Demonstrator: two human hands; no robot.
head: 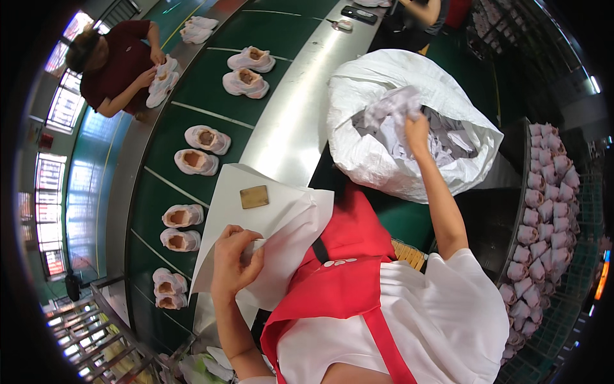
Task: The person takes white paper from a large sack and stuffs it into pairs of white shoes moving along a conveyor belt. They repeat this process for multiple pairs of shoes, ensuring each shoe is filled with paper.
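My right hand (416, 132) reaches over the mouth of a big white woven sack (379, 165) and grips a crumpled pale paper (395, 106), blurred by motion. More loose grey-white paper (458, 139) fills the sack. My left hand (237, 261) is curled above white paper sheets (232, 197) at the bench edge. Between its thumb and fingers is a small whitish wad (252, 247), probably paper, partly hidden by the fingers. A flat brownish rectangular block (254, 197) lies on the sheets beyond that hand.
Pairs of pale shoes (194, 162) stand on a green conveyor belt (211, 91) beside a metal ledge (283, 125). Across it, a person (117, 72) handles shoes. A phone (360, 14) lies on the ledge's far end. At right, a rack (520, 211) holds many stuffed shoes.
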